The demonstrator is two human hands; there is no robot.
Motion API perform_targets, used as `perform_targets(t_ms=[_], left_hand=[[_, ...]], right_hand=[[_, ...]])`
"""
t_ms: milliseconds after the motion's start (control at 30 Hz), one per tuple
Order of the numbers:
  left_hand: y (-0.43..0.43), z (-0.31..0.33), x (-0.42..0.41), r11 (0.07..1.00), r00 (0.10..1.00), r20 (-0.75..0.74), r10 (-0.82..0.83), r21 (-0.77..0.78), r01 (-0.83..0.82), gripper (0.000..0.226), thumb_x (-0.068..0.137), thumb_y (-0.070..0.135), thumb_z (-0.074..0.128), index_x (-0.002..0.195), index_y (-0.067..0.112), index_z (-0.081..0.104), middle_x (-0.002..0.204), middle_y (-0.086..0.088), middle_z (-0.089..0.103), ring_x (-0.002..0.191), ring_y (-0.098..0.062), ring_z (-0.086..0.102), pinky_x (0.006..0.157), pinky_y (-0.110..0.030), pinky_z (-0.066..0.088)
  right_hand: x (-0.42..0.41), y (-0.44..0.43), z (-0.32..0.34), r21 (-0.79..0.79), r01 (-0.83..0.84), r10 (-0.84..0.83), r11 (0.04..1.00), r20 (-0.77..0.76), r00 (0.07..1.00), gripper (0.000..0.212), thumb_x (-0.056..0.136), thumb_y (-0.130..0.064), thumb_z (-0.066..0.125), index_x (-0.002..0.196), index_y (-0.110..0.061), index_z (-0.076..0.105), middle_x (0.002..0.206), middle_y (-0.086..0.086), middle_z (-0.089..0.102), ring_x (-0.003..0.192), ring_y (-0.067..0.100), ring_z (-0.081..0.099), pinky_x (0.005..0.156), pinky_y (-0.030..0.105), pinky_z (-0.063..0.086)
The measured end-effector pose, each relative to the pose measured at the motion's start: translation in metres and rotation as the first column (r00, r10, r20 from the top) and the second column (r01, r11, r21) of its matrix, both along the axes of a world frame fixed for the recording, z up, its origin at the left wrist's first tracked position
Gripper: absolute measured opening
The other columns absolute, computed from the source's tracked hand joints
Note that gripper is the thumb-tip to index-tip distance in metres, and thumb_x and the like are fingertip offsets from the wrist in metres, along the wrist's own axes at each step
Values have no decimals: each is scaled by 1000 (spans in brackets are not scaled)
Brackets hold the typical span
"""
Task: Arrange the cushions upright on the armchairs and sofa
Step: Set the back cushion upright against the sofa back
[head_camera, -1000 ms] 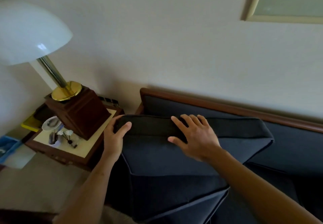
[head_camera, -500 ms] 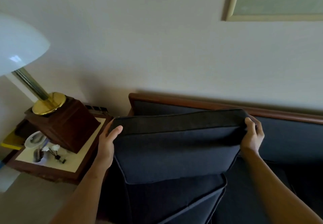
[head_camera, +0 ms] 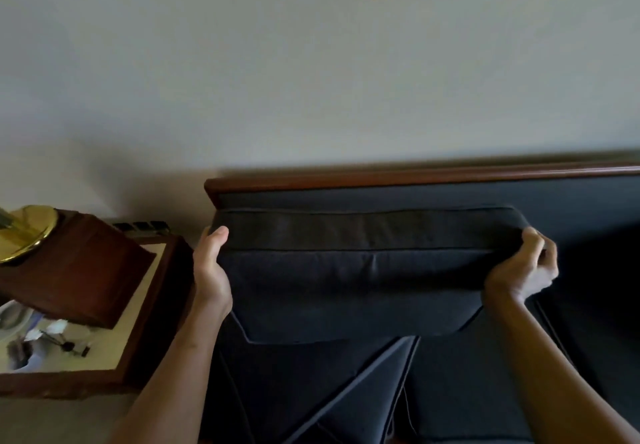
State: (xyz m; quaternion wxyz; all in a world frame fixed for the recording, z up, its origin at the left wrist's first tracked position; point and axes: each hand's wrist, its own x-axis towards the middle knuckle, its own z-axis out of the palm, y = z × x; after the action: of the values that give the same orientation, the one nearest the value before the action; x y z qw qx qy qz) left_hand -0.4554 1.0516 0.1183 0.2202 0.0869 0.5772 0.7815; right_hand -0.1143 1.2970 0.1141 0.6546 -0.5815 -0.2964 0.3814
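One dark blue cushion (head_camera: 360,281) stands upright against the sofa (head_camera: 415,197) back, mid-frame. The left hand (head_camera: 211,270) clasps its left end, thumb over the top edge, the rest hidden behind. The right hand (head_camera: 523,267) pinches the upper right corner with curled fingers (head_camera: 547,253). A brass lamp base (head_camera: 27,232) sits on the bench (head_camera: 69,381), lower left.

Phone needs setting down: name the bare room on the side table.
Bare: on the table, the cream strip between the lamp base and the rim nearest the sofa. Crowded: front left, a cup and small clutter.
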Motion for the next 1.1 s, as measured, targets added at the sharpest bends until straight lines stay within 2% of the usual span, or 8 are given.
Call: perform_targets(t_ms=[100, 300, 433, 500, 567, 733, 900, 1100], left_hand=[[35, -2, 38, 997, 997, -2, -77, 9, 77, 21, 98, 24, 63, 98, 30, 84, 112, 2, 80, 115, -25, 71, 113, -51, 47], [114, -2, 138, 983, 985, 37, -170, -68, 172, 13, 89, 36, 73, 100, 34, 79, 133, 6, 68, 133, -15, 59, 128, -47, 34], [167, -9, 216, 957, 958, 55, -281, -61, 285, 63, 66, 52, 79, 125, 31, 78, 155, -5, 60, 145, -23, 54, 127, -49, 35], [194, -12, 256, 940, 942, 56, -330, -68, 334, 89, 65, 55, 79, 146, 23, 64, 161, -4, 54, 150, -24, 48, 128, -51, 33], [221, -12, 294, 915, 918, 48, -393, -80, 396, 94, 65, 58, 78, 152, 25, 59, 166, -1, 48, 154, -22, 43, 129, -51, 30], [290, -23, 364, 878, 880, 87, -466, -73, 472, 69, 65, 58, 82, 129, 33, 75, 160, 0, 55, 151, -23, 47, 128, -53, 29], [366, -30, 426, 854, 858, 82, -506, -94, 512, 73, 70, 53, 80, 134, 20, 73, 147, -6, 67, 140, -27, 59, 126, -53, 36], [456, -44, 487, 854, 849, 115, -515, -20, 521, 23, 76, 45, 77, 94, 31, 81, 126, -5, 75, 131, -31, 65, 124, -55, 39]], right_hand=[[54, 8, 4, -25, 77, -76, 997, 48, 996, 31, 83, -47, 58, 97, -25, 75, 91, -2, 69, 85, 9, 60, 81, 28, 48], [186, 26, 15, -33, 237, -234, 971, 62, 970, 32, 85, -47, 57, 101, -27, 76, 92, -3, 69, 88, 9, 60, 81, 27, 45], [282, 45, 21, -38, 310, -307, 950, 70, 949, 36, 85, -47, 57, 105, -24, 77, 91, -3, 68, 87, 9, 58, 74, 18, 43], [328, 54, 23, -32, 326, -323, 945, 81, 943, 38, 85, -49, 57, 105, -24, 77, 93, -3, 68, 88, 8, 59, 80, 25, 45], [371, 64, 25, -34, 336, -332, 941, 92, 939, 40, 84, -51, 57, 106, -24, 77, 95, -3, 69, 89, 9, 59, 84, 31, 45], [460, 100, 27, -32, 360, -354, 932, 126, 927, 47, 82, -58, 56, 108, -24, 76, 101, 5, 74, 98, 21, 65, 85, 36, 48], [525, 155, 24, -36, 374, -367, 927, 127, 921, 42, 85, -57, 58, 106, -24, 75, 104, 4, 74, 107, 25, 66, 92, 39, 49], [580, 250, 11, -13, 329, -324, 944, 140, 936, 38, 93, -51, 58, 111, -22, 73, 108, 6, 72, 108, 25, 63, 91, 36, 45]])
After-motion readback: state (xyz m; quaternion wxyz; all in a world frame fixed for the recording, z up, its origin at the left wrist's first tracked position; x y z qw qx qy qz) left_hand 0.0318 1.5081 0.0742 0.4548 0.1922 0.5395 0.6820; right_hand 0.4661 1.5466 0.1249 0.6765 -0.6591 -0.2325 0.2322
